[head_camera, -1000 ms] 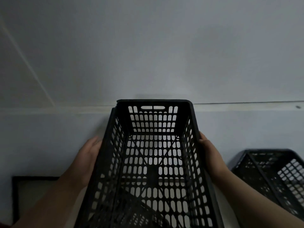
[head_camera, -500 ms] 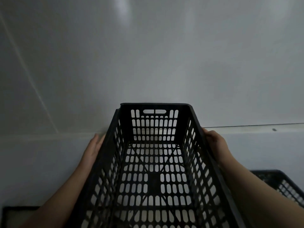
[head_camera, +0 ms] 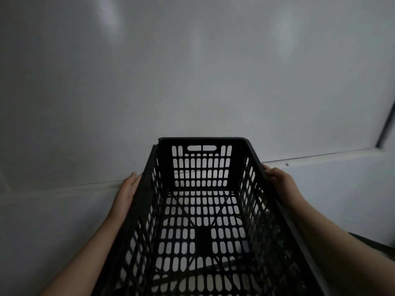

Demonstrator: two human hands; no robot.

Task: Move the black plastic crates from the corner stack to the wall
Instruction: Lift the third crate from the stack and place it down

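A black plastic crate (head_camera: 202,144) with slotted walls and floor fills the lower middle of the view, its open top toward me and its far end facing the grey wall (head_camera: 192,71). My left hand (head_camera: 127,192) presses flat against the crate's left long side. My right hand (head_camera: 280,181) grips the rim of the right long side. Both forearms run along the crate. Through the slotted floor I see the pale floor below.
A pale skirting strip (head_camera: 320,159) runs along the foot of the wall. A dark vertical edge (head_camera: 385,127) stands at the far right. The dark rim of another crate (head_camera: 372,244) shows low on the right, behind my right forearm.
The view has swung right and up. The second crate on the right has slipped almost out of sight, and the dark frame at the lower left is gone. Both hands keep their hold.
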